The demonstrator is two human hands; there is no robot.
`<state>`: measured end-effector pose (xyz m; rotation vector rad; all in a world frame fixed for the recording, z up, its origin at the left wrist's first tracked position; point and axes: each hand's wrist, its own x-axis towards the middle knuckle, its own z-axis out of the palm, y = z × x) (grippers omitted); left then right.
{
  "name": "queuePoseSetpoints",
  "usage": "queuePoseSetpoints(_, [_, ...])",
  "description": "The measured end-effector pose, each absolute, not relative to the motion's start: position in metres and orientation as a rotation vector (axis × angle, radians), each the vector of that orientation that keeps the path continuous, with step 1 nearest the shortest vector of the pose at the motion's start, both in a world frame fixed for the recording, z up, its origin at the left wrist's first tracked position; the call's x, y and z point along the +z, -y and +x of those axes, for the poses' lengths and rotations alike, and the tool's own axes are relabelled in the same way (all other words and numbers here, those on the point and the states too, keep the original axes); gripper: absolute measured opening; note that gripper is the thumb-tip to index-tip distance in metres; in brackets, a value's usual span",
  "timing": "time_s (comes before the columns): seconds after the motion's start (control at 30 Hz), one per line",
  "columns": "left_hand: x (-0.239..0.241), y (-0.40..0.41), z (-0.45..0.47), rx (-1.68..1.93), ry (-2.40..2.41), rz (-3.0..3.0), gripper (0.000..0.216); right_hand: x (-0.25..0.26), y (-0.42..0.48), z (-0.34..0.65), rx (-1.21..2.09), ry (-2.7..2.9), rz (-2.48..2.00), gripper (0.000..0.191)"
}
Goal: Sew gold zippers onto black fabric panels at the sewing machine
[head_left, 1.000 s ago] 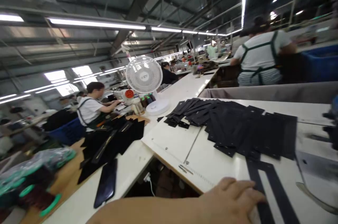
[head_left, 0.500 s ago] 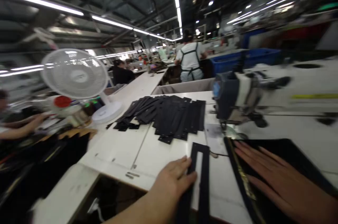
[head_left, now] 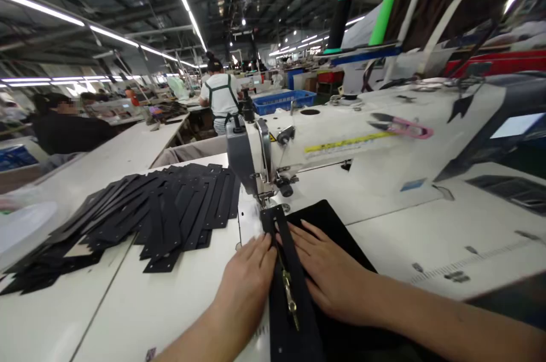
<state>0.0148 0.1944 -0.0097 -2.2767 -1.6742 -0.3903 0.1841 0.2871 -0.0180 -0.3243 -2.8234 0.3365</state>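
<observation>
A black strip (head_left: 297, 271) with a long slot lies over a black fabric panel (head_left: 326, 225), its far end close to the needle area of a sewing machine (head_left: 267, 166). A zipper with a gold-coloured pull (head_left: 289, 294) shows through the slot. My left hand (head_left: 247, 274) has its fingers and thumb together at the strip's left edge. On the other side, my right hand (head_left: 330, 268) lies flat with fingers stretched, fingertips against the strip and palm over the panel. Whatever is under both palms is hidden.
Many similar black strips (head_left: 183, 208) lie in an overlapping pile left of the machine. Pink-handled thread snips (head_left: 403, 125) and a yellow measuring tape (head_left: 347, 141) are on the machine arm. A co-worker (head_left: 222, 95) stands beyond, near a blue crate (head_left: 284, 102).
My left hand has brought the slotted strip rightward onto the panel, over the zipper. Panel and right hand now sit close to the needle. The view has turned right.
</observation>
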Motion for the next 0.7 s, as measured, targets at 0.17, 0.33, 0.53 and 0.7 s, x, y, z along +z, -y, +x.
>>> queuePoseSetpoints(0.17, [-0.019, -0.189, 0.01, -0.309, 1.659, -2.307, 0.029, -0.017, -0.289, 0.183, 0.383, 2.816, -0.323, 0.063])
queuePoseSetpoints(0.33, [-0.023, -0.191, 0.006, -0.3, 1.641, -2.358, 0.028, -0.013, -0.291, 0.18, 0.46, 2.793, -0.401, 0.059])
queuePoseSetpoints(0.53, [-0.036, -0.188, 0.001, -0.477, 1.57, -2.237, 0.025, -0.017, -0.294, 0.177, 0.513, 2.742, -0.413, 0.054])
queuePoseSetpoints(0.7, [-0.025, -0.188, -0.012, -0.281, 1.58, -2.392, 0.03, -0.017, -0.296, 0.173, 0.576, 2.745, -0.445, 0.052])
